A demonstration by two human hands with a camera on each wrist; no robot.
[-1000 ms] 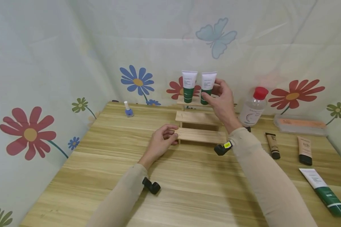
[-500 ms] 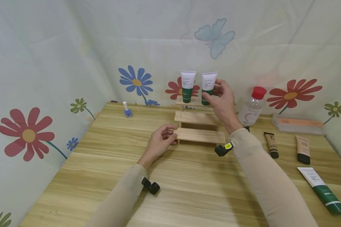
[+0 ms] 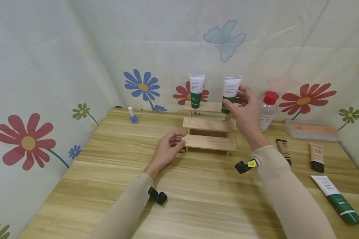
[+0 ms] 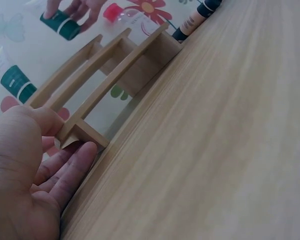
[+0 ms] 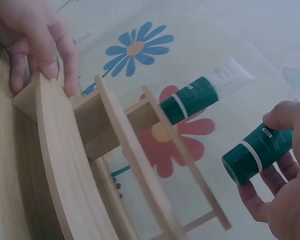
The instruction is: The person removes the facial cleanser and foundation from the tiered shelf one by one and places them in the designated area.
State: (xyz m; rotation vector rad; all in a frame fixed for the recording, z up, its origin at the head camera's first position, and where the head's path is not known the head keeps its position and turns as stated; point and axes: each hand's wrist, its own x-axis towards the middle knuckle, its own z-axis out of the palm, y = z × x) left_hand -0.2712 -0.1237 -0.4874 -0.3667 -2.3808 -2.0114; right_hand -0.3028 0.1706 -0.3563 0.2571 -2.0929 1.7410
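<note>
One tube (image 3: 232, 87), pinched by the right hand (image 3: 247, 113), shifted rightward; the left hand (image 3: 167, 148) pinches the stand (image 3: 210, 142).

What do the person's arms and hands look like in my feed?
The left sleeve and right sleeve are plain beige and reach the wrists. A small black device sits at the left wrist; a similar black unit at the right bears a yellow label. The left hand and right hand wear no gloves.

The table (image 3: 194, 196) bears a tiered stand (image 3: 210, 142), nail polish (image 3: 133, 118), bottle (image 3: 267, 117), case (image 3: 312, 131) and three tubes (image 3: 336, 200).
</note>
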